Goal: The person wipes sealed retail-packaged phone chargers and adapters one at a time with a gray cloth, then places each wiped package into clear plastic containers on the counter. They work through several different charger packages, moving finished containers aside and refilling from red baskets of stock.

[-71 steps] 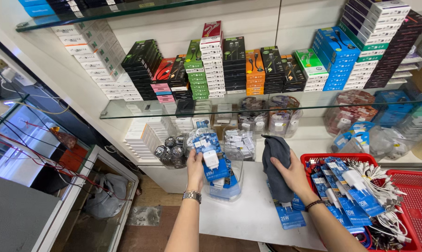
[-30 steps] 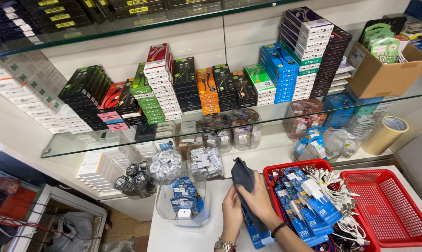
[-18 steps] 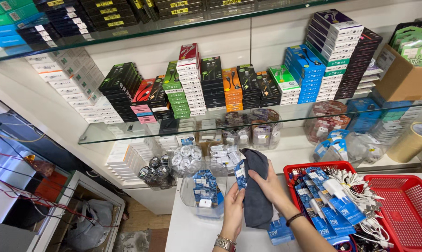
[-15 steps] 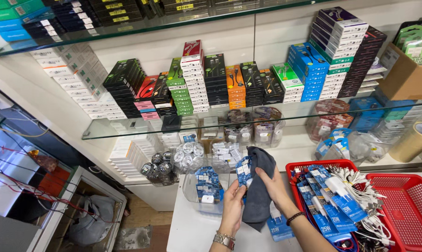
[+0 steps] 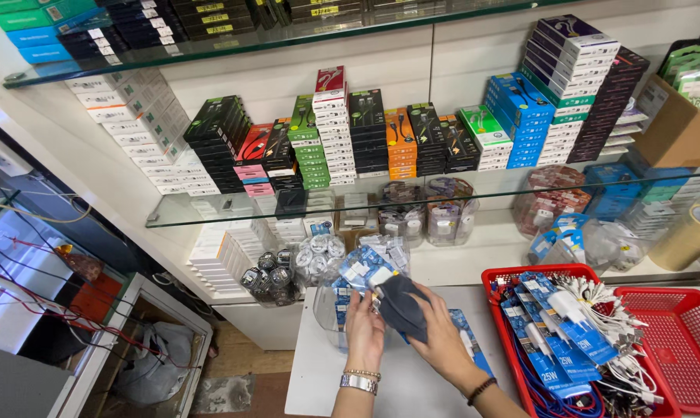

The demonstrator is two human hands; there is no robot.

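My left hand [image 5: 363, 329] holds up a small blue-and-white charger packet [image 5: 363, 272] over a clear plastic tub [image 5: 326, 311] with more such packets in it. My right hand [image 5: 436, 334] presses a dark grey cloth [image 5: 402, 306] against that packet. Both hands are above the white counter [image 5: 319, 383]. A flat blue packet [image 5: 470, 350] lies on the counter just right of my right hand.
A red basket [image 5: 508, 275] full of blue charger packets and white cables stands to the right, a second red basket [image 5: 686, 340] beside it. Glass shelves [image 5: 210, 213] above carry stacked coloured boxes. A roll of brown tape [image 5: 689, 237] sits far right. Lower left drops to floor.
The view has swung left and back. My left hand has lifted a packet out of the tub, and my right hand has bunched the grey cloth against it.
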